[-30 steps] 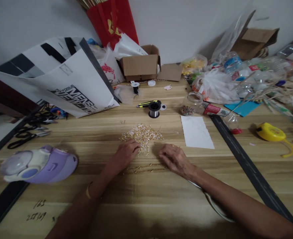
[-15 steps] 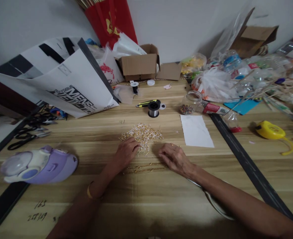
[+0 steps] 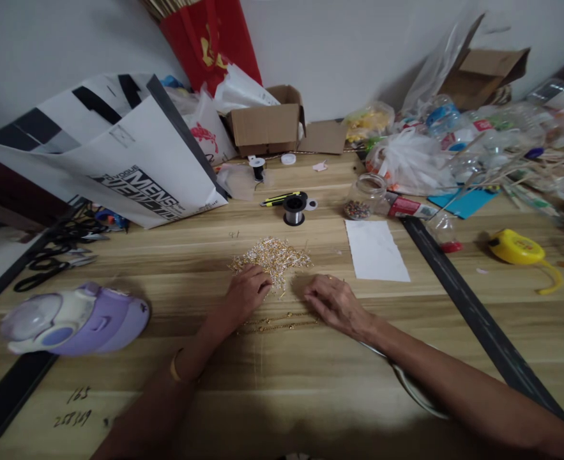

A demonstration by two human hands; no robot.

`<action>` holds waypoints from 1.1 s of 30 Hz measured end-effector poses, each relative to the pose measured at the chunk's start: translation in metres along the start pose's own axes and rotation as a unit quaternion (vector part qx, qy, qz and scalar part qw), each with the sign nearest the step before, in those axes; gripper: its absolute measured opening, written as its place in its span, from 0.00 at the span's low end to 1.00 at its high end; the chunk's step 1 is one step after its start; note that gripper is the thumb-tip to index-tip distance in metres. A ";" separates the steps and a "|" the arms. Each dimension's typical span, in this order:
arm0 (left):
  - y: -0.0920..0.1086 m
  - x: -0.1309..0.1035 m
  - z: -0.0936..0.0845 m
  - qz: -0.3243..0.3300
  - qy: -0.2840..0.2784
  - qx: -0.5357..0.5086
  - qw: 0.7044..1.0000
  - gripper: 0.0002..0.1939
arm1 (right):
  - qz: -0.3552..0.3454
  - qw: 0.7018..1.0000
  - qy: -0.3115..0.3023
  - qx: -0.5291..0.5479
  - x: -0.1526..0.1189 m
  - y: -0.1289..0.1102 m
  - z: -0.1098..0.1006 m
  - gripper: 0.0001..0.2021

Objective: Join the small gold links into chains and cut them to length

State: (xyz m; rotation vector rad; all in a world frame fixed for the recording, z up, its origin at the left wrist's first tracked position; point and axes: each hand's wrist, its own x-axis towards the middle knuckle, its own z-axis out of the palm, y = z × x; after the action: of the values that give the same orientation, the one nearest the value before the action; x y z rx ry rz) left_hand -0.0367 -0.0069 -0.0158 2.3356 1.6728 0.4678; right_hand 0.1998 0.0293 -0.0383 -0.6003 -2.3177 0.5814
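A heap of small gold and clear bead-like pieces (image 3: 278,254) lies spread on the wooden table in front of me. My left hand (image 3: 248,292) rests at the heap's lower left edge, its fingers curled together; whatever they pinch is hidden. To the right of the heap, my right hand (image 3: 335,305) lies on the table with fingers bent in and pressed together, their contents too small to make out. Two thin gold chains (image 3: 282,328) stretch side by side between my hands, their right ends near my right hand.
Beyond the heap stand a wire spool (image 3: 294,211) and a yellow-black cutter (image 3: 282,199). White paper (image 3: 377,250), a bead jar (image 3: 364,198) and a tape measure (image 3: 516,248) are to the right. A purple-white case (image 3: 85,321) and scissors (image 3: 54,263) sit left.
My left hand has shifted very slightly right along the heap's edge. My right hand stays in nearly the same place, and the view has moved a touch.
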 end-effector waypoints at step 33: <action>0.000 -0.001 0.006 0.065 0.004 0.054 0.996 0.11 | -0.009 1.000 0.005 -0.002 0.000 0.001 0.001 0.06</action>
State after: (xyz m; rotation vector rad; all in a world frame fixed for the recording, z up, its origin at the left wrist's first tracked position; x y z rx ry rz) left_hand -0.0348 -0.0078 -0.0214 2.5347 1.5931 0.4205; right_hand 0.1997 0.0296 -0.0394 -0.5819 -2.3133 0.5637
